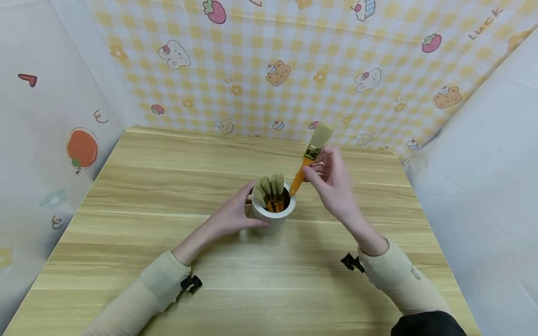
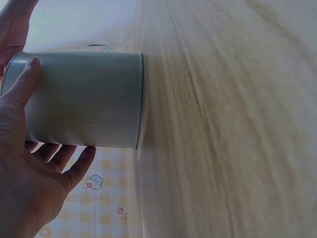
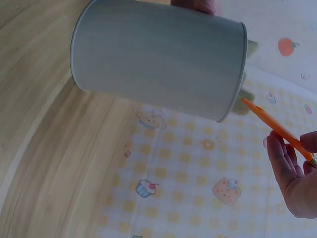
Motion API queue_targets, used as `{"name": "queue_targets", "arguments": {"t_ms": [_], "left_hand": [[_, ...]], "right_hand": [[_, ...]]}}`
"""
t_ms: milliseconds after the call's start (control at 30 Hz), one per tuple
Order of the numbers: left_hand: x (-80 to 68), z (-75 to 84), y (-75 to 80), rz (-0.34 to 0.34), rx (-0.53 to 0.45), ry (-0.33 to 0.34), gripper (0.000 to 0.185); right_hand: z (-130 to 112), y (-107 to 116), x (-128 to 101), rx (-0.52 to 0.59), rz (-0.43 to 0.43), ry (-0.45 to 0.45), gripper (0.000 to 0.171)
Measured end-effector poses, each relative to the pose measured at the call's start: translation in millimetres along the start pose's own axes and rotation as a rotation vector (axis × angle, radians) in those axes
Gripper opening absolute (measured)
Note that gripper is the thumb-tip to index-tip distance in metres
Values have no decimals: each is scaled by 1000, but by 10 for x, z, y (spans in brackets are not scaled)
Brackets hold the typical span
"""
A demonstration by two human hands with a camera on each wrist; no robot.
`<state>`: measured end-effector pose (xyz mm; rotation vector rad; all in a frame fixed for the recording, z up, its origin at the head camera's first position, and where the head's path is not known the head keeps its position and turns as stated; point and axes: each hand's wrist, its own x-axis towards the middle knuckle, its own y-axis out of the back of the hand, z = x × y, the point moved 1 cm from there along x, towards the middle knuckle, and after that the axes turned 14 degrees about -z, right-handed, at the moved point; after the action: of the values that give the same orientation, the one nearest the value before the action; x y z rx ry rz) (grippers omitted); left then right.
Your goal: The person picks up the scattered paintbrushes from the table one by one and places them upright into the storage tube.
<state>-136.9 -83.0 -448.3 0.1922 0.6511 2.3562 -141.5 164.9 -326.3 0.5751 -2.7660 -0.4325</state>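
Note:
A pale grey cylindrical pot (image 1: pixel 271 227) stands upright on the wooden table, with several paintbrushes (image 1: pixel 271 185) inside, bristles up. My left hand (image 1: pixel 230 211) grips the pot from its left side, thumb across the front and fingers round the back; the left wrist view shows this hand (image 2: pixel 29 173) curled about the pot (image 2: pixel 89 99). Between thumb and fingers my right hand (image 1: pixel 334 186) pinches one paintbrush (image 1: pixel 308 158) by its orange handle. Its bristles point up, and the handle's end is at the pot's right rim. In the right wrist view the orange handle (image 3: pixel 277 126) slants beside the pot's mouth.
The wood-grain table (image 1: pixel 168 163) extends around the pot. Behind it hangs a yellow-checked cloth (image 1: pixel 252 98) with cartoon prints. White sheets (image 1: pixel 483 186) line both sides. A dark rounded object (image 1: pixel 428 324) shows at the lower right edge beside the right sleeve.

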Motion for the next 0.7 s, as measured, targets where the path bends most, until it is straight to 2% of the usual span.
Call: {"name": "queue_targets", "arguments": {"t_ms": [133, 300, 400, 700], "left_hand": [[1, 1, 7, -2, -10, -12, 111], [0, -7, 11, -1, -15, -18, 110], [0, -11, 14, -2, -14, -22, 110], [3, -20, 21, -11, -19, -40, 109]], "right_hand": [[44, -88, 4, -39, -28, -13, 33], [98, -170, -16, -241, -62, 10, 29], [136, -202, -35, -311, -83, 26, 24], [221, -218, -76, -307, -105, 39, 22]]}}
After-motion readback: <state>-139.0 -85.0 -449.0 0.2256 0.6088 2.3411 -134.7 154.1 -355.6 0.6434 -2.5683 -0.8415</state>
